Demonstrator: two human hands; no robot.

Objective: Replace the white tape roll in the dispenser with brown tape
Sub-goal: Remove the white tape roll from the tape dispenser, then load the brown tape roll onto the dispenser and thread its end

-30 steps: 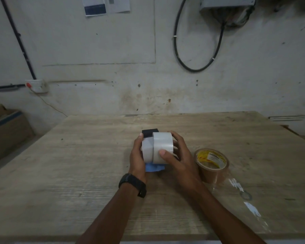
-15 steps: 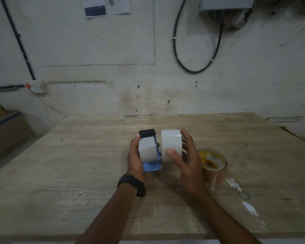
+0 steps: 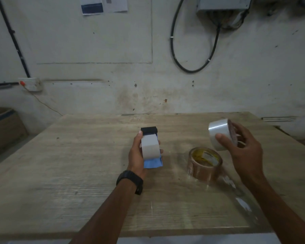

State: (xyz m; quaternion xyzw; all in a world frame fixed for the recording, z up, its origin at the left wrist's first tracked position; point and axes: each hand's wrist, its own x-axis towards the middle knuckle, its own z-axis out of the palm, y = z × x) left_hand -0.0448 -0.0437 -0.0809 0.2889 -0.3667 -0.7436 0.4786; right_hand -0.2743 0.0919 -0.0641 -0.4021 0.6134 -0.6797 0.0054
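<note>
Step in hand: removal looks done; my right hand (image 3: 243,150) holds the white glossy tape roll (image 3: 219,135) clear of the blue and black plastic tape dispenser (image 3: 151,148), up and to the right of it; the swap is about half finished, I judge.

Left hand: my left hand (image 3: 136,155) is wrapped around the dispenser, thumb on its left side, fingertips showing past its right edge; a white rounded block sits where the roll mounts, and I cannot tell whether it is the hub or another roll.

Right hand: closed on the white roll, thumb on its outer band, fingers behind its far face.

Brown roll: the brown packing tape roll with a yellow inner label (image 3: 205,163) lies flat on the pale wooden table (image 3: 77,173), to the right of the dispenser and just below the white roll; a clear plastic wrapper (image 3: 239,196) trails from it toward me.

Next move: set the white roll down on the table right of the dispenser, well off the brown one; then pick up the brown roll and turn it on edge to meet the hub.

Which way it points: the dispenser's long axis runs away from me, black end far, blue end near; the white roll's hole faces right and slightly up.
</note>
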